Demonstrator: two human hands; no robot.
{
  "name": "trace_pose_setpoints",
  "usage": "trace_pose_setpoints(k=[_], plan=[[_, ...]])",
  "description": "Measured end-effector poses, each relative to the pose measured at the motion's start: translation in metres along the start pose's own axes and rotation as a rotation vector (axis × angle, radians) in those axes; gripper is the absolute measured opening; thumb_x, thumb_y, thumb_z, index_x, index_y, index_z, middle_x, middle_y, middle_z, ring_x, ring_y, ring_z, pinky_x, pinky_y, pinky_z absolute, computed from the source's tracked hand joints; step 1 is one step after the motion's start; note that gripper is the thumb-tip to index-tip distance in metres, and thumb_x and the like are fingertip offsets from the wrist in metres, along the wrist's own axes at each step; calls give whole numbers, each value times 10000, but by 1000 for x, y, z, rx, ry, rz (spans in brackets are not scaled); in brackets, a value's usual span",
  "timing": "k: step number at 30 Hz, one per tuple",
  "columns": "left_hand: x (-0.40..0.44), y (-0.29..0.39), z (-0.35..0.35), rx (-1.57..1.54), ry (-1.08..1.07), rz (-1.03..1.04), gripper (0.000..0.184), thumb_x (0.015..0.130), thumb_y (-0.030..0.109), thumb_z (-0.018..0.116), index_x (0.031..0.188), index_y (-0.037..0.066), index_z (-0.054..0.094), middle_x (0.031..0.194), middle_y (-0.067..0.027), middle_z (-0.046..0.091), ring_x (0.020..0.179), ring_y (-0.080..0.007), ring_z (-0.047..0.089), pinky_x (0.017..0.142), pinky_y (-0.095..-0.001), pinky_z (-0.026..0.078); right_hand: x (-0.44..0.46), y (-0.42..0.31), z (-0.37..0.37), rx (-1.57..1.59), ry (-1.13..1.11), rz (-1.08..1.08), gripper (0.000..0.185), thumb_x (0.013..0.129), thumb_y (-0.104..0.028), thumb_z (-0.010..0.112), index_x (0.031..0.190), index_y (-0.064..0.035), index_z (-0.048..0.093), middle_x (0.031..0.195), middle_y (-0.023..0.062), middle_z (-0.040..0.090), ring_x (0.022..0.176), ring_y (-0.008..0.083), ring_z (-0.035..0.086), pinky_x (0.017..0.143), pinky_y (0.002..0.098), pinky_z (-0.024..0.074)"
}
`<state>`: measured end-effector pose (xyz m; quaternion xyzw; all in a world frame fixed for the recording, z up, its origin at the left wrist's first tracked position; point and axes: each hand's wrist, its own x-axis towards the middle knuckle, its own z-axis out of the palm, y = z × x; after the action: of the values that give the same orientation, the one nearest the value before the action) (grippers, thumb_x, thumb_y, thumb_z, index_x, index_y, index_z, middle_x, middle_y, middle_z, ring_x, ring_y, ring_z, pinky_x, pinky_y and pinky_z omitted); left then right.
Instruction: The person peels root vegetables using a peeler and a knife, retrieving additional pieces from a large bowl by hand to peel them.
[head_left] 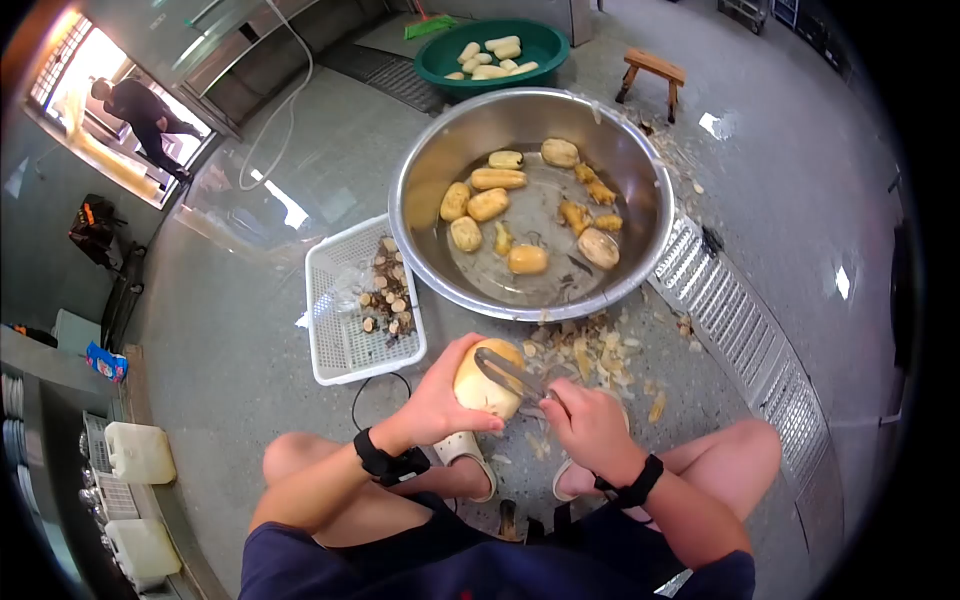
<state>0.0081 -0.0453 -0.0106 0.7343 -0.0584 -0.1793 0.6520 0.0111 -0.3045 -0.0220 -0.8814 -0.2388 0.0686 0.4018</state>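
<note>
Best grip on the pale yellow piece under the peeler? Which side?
I'd cup the pale yellow piece by its rounded flank from the left, as the left hand does. Its barrel shape suits a wide wrap, and the peeler in the right hand crosses the upper right, so the left is likely safer.

Left hand [440,396] cupped, right hand [588,428] in a fist.

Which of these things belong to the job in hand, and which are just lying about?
In the job, it seems:
pale yellow rounded vegetable, in the left hand
grey curved metal peeler, in the right hand
round silver metal basin with yellowish vegetables
white rectangular plastic basket
round green plastic tub with paler vegetables

Probably just about:
small brown wooden stool
long thin white hose
small blue packet
</note>
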Motion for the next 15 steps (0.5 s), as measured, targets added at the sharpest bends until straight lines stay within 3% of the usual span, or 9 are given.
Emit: trace_pose_setpoints(k=[4, 7, 12, 15], plan=[[-1, 3, 3, -35, 0, -38, 1052, 703, 198, 952, 1523, 6, 322, 1376, -103, 537, 1270, -187, 523, 1092, -340, 428, 0, -1, -2, -40, 3, 10, 237, 1005, -308, 615, 930, -87, 574, 779, 121, 658, 679, 362, 660, 560, 471, 496], [0, -5, 2, -233, -65, -106, 1056, 706, 181, 948, 1532, -7, 317, 1387, -108, 536, 1260, -184, 528, 1083, -337, 437, 3, 3, -1, -58, 56, -33, 239, 1009, -306, 610, 924, -85, 574, 767, 129, 661, 679, 369, 659, 554, 479, 495], [2, -2, 7, -131, 7, -103, 1043, 727, 174, 932, 1544, -20, 312, 1386, -111, 537, 1240, -171, 537, 1060, -326, 453, 5, 1, 5, -35, -1, 115, 262, 1008, -327, 602, 915, -83, 585, 701, 161, 651, 644, 403, 647, 551, 513, 486], [1, -9, 8, -163, -23, -137, 1008, 748, 180, 919, 1538, -15, 326, 1346, -101, 561, 1219, -168, 549, 1048, -319, 456, 7, 6, 4, -14, 0, 94, 280, 1010, -341, 596, 908, -80, 583, 665, 179, 639, 632, 420, 641, 555, 526, 482]])
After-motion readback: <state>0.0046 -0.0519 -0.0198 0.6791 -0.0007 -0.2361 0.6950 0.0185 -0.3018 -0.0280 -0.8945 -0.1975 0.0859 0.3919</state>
